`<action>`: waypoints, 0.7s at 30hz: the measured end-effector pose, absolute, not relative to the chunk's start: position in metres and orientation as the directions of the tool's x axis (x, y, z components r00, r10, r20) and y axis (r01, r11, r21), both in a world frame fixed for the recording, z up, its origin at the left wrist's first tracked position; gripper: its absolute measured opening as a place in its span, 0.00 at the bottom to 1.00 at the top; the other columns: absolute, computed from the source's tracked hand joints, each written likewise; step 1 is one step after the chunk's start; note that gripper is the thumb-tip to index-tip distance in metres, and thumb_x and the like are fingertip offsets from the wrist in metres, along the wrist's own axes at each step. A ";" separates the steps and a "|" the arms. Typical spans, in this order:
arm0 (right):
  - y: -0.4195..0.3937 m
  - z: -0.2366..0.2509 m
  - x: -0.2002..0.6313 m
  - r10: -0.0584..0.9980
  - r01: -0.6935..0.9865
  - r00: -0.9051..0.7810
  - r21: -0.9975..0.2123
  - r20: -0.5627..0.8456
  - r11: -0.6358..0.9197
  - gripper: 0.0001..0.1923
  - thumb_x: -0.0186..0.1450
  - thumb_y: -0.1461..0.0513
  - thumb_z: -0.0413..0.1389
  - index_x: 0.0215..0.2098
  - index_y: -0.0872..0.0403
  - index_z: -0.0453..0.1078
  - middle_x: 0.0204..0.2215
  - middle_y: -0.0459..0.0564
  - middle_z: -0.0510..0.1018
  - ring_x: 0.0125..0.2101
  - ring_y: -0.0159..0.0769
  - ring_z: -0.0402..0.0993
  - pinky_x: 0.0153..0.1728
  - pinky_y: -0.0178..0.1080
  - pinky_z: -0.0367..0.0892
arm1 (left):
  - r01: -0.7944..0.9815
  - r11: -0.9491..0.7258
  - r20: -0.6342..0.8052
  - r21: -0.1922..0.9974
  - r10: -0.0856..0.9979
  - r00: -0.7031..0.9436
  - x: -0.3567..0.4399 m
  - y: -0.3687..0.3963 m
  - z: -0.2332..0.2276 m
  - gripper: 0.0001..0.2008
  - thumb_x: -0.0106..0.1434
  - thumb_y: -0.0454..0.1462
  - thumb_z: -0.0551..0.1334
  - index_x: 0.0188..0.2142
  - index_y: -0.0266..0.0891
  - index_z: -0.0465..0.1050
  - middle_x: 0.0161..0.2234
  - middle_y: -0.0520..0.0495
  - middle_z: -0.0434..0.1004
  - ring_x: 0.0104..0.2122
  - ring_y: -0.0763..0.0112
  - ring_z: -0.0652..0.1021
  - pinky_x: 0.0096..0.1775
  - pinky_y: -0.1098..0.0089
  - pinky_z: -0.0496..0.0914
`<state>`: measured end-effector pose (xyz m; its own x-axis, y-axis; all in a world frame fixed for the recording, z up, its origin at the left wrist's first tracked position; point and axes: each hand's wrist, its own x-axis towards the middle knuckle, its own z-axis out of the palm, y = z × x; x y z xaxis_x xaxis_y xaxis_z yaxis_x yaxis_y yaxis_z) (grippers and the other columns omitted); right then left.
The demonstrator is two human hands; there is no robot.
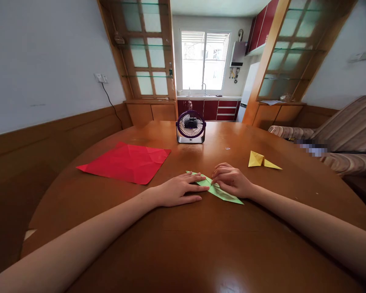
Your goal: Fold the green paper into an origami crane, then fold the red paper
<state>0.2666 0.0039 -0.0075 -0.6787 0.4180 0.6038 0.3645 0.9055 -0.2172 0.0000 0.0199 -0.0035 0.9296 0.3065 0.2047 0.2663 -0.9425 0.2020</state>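
Two bare forearms reach in from the bottom corners across the glossy brown wooden table (201, 244), meeting near its middle. On the left side, the left hand (178, 190) lies palm down, fingers (198, 179) stretched out flat and close together, their tips pressing the near-left part of a folded green paper (224, 194). That green paper rests flat on the table between the two hands, a long narrow pointed shape running from upper left to lower right, its far tip poking out beyond the left fingertips and its near tip lying just below the right wrist. From the other side, the right hand (232, 180) sits on top of the paper with knuckles raised and fingers curled down, the fingertips bunched on a crease at the paper's middle, almost touching the left hand's fingertips. Whether it pinches a flap or only presses down cannot be told. Further left, well apart from the hands, a creased red paper sheet (125, 162) lies spread open and flat. To the right of the hands, a folded yellow paper piece (260, 160) with pointed ends sits by itself. Behind them, at the far middle of the table, a small purple desk fan (190, 127) stands upright facing the camera.
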 end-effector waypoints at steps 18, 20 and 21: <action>0.004 -0.011 0.263 0.467 0.511 -0.649 -0.111 0.601 0.852 0.11 0.64 0.64 0.51 0.28 0.53 0.74 0.28 0.49 0.76 0.34 0.37 0.69 0.45 0.47 0.62 | 0.281 -0.923 0.172 0.262 0.331 0.928 0.003 0.022 -0.001 0.22 0.69 0.48 0.53 0.61 0.50 0.63 0.67 0.46 0.52 0.65 0.55 0.58 0.63 0.51 0.52; 0.004 -0.011 0.263 0.476 0.527 -0.659 -0.093 0.583 0.845 0.13 0.65 0.64 0.51 0.24 0.54 0.72 0.28 0.49 0.75 0.34 0.37 0.69 0.46 0.47 0.62 | 0.278 -0.919 0.176 0.281 0.334 0.926 0.002 0.022 -0.002 0.22 0.69 0.48 0.54 0.60 0.50 0.64 0.67 0.46 0.53 0.65 0.55 0.58 0.64 0.52 0.52; 0.003 -0.010 0.262 0.478 0.532 -0.669 -0.082 0.570 0.843 0.13 0.65 0.63 0.51 0.24 0.54 0.71 0.28 0.49 0.75 0.35 0.37 0.69 0.47 0.47 0.61 | 0.278 -0.916 0.176 0.291 0.337 0.925 0.002 0.022 -0.002 0.22 0.69 0.48 0.54 0.60 0.51 0.64 0.67 0.46 0.53 0.65 0.55 0.58 0.64 0.52 0.52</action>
